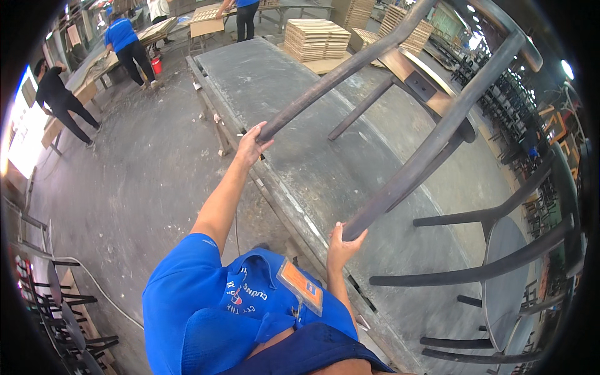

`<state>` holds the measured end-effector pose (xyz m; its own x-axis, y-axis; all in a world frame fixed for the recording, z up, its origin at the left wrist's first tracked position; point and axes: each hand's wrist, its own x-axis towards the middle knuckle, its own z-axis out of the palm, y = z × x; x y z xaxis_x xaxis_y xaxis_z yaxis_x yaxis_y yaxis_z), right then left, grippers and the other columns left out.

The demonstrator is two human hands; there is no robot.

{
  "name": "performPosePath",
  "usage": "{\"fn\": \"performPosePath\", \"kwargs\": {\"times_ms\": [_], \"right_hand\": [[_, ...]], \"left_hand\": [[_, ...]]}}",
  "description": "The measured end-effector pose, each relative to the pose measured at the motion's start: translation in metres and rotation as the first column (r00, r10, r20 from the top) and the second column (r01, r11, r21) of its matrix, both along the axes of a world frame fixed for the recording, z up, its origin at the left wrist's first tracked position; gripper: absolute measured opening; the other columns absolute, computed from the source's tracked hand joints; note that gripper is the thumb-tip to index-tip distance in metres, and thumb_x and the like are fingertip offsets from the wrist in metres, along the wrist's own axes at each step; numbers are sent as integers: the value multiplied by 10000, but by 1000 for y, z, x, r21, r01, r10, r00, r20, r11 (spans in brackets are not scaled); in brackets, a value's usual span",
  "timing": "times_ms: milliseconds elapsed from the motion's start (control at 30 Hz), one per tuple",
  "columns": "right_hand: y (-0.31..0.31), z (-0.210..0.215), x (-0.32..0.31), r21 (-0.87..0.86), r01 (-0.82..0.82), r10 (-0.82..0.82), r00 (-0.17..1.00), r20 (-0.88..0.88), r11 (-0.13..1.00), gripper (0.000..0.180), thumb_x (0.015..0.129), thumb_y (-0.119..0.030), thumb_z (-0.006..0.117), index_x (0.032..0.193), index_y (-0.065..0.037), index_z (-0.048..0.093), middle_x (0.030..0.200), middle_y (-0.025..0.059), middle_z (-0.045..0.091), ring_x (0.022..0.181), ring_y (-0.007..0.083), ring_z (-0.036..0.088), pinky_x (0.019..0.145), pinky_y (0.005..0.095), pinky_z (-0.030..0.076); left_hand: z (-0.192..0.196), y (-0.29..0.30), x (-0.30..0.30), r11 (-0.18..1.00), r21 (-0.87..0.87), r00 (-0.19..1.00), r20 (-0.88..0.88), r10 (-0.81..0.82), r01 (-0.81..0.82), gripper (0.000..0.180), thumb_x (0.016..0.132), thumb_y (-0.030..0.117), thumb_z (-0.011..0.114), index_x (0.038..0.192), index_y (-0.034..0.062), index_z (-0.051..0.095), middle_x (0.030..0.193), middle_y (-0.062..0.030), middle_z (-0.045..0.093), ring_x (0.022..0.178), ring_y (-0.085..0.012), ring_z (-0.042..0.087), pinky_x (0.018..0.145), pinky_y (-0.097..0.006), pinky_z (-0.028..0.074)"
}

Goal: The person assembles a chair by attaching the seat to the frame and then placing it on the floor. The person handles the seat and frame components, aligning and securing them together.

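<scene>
While the left hand (252, 146) grips 1 leg (331, 84) of a dark chair (437, 136), the right hand (343, 249) clasps another.

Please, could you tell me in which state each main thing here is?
Left hand: closed around one chair leg
Right hand: closed around another leg
Held chair: gripped by two legs
Right-side chair: not held
Table: surface marked
Wood stack: piled in layers
Red bucket: upright

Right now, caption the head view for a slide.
Left hand and right hand hold a tilted dark chair at a grey worktable.
</scene>
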<state>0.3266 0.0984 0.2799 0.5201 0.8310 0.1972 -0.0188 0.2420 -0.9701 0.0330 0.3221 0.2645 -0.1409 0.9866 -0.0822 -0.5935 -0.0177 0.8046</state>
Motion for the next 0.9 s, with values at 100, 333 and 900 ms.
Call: {"fn": "performPosePath", "kwargs": {"times_ms": [100, 333, 900], "right_hand": [[-2, -1, 4, -100, -150, 133, 979, -154, 984, 344, 819, -38, 654, 1107, 19, 474, 805, 73, 573, 617, 117, 567, 510, 258, 456], [-36, -8, 7, -216, -312, 284, 947, -149, 925, 418, 862, -105, 650, 1190, 50, 443, 1011, 122, 599, 796, 172, 628, 679, 291, 537], [-50, -35, 70, -325, -527, 565, 825, 24, 785, 296, 914, -187, 589, 1181, -63, 624, 1148, 73, 626, 1024, 156, 583, 872, 292, 467]], "left_hand": [[23, -5, 21, 953, 43, 575, -789, 217, -301, 355, 928, 253, 545, 1241, 88, 555, 1226, -123, 548, 1162, -274, 505, 889, -419, 442], [56, -135, 180, 780, 323, 735, -633, -244, 537, 626, 884, 289, 631, 1380, 27, 355, 1345, -200, 446, 1236, -328, 456, 1054, -399, 330], [102, -160, 135, 910, 228, 527, -850, 13, 345, 591, 751, 230, 767, 1230, -12, 520, 1054, -144, 638, 941, -181, 613, 836, -314, 481]]}}
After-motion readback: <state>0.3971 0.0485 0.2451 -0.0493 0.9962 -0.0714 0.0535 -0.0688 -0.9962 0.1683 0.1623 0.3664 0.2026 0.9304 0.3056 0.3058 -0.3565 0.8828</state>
